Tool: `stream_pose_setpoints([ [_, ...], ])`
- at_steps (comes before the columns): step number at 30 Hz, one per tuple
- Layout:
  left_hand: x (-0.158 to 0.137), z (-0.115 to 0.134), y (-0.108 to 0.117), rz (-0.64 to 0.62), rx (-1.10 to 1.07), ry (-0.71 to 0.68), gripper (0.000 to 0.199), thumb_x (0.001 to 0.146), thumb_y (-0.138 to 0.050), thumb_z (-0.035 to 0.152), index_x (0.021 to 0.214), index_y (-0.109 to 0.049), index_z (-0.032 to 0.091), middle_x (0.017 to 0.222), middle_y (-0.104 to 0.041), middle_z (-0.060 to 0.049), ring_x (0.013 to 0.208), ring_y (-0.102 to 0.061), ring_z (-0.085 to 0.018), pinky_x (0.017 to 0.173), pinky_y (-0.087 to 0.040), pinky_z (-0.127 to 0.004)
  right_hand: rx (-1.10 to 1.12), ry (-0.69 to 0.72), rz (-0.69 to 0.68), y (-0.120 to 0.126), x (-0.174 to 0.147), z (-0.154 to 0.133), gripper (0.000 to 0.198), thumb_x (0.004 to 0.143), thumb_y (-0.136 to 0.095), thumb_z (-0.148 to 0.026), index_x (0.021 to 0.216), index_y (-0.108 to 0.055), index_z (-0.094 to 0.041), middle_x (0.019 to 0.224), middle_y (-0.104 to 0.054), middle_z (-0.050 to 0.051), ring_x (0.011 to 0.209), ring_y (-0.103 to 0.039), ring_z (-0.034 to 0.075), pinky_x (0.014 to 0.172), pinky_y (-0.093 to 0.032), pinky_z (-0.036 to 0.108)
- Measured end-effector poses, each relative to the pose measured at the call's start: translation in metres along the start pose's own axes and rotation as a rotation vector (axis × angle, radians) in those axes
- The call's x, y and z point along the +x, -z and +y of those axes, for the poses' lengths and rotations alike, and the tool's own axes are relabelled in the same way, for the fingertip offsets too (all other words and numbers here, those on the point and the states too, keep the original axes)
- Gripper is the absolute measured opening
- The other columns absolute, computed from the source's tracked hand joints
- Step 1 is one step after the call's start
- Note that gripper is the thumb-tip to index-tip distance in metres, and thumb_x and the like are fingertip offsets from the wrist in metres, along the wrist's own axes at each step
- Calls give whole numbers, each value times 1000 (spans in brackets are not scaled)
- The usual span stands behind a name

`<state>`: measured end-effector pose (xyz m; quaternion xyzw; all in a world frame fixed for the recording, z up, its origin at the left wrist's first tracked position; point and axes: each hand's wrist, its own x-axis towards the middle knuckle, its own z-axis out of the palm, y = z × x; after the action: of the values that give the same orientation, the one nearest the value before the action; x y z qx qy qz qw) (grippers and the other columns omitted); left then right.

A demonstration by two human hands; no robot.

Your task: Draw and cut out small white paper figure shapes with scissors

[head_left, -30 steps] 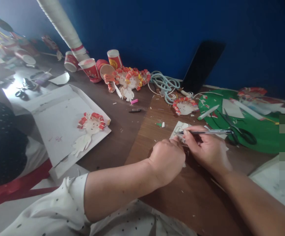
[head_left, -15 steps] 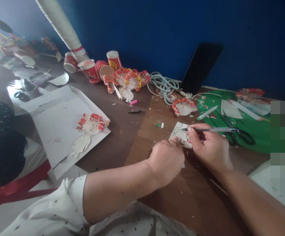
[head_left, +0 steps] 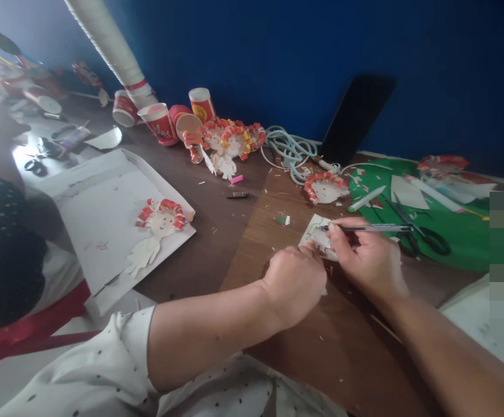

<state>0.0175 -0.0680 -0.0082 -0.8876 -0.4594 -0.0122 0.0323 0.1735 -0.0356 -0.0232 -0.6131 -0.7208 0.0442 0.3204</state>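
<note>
My right hand (head_left: 367, 258) is closed round a clear-barrelled pen (head_left: 377, 227). The pen's tip rests at a small pale piece of paper (head_left: 316, 223) lying on the brown table. Dark curved lines run along the paper, and a smaller white cut-out seems to lie on top of it. With its fingers curled, my left hand (head_left: 297, 284) presses the lower left of this paper against the table; its fingertips are mostly hidden. Just beyond the paper lies a round cut-out face with a red paper-ring border (head_left: 326, 188).
Scissors (head_left: 425, 231) and a marker (head_left: 367, 198) lie on green card (head_left: 460, 249) at right. A phone (head_left: 358, 119) leans against the blue wall beside a coiled cable (head_left: 289, 150). Red paper cups (head_left: 158, 124) stand behind. Left, a white box lid (head_left: 99, 231) holds a paper doll (head_left: 160, 223); another person sits there.
The pen and my right hand have shifted very slightly left along the paper. My left hand stays where it was. At far left, the other person's hand has moved a little.
</note>
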Motion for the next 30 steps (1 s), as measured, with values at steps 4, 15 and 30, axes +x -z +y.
stream_pose_setpoints([
  [4, 0, 0, 1, -2, -19, 2, 36, 92, -43, 12, 121, -60, -1, 80, -66, -14, 67, -66, -19, 50, -43, -24, -16, 37, 10, 1, -1, -2, 26, 91, -54, -41, 93, -68, -18, 77, -72, 5, 61, -67, 18, 57, -46, 27],
  [15, 1, 0, 2, -4, -34, -5, 36, 91, -44, 11, 121, -59, -2, 81, -66, -13, 68, -66, -20, 51, -45, -25, -24, 80, -4, 2, -4, -8, 27, 92, -52, -39, 93, -69, -18, 83, -74, 7, 65, -68, 19, 60, -48, 28],
  [30, 1, 0, 1, 7, -32, 12, 38, 91, -41, 9, 123, -58, -2, 81, -67, -14, 67, -67, -20, 50, -46, -26, -17, 35, -1, 3, -3, -10, 24, 90, -56, -38, 92, -69, -18, 74, -73, 5, 61, -67, 17, 56, -46, 26],
])
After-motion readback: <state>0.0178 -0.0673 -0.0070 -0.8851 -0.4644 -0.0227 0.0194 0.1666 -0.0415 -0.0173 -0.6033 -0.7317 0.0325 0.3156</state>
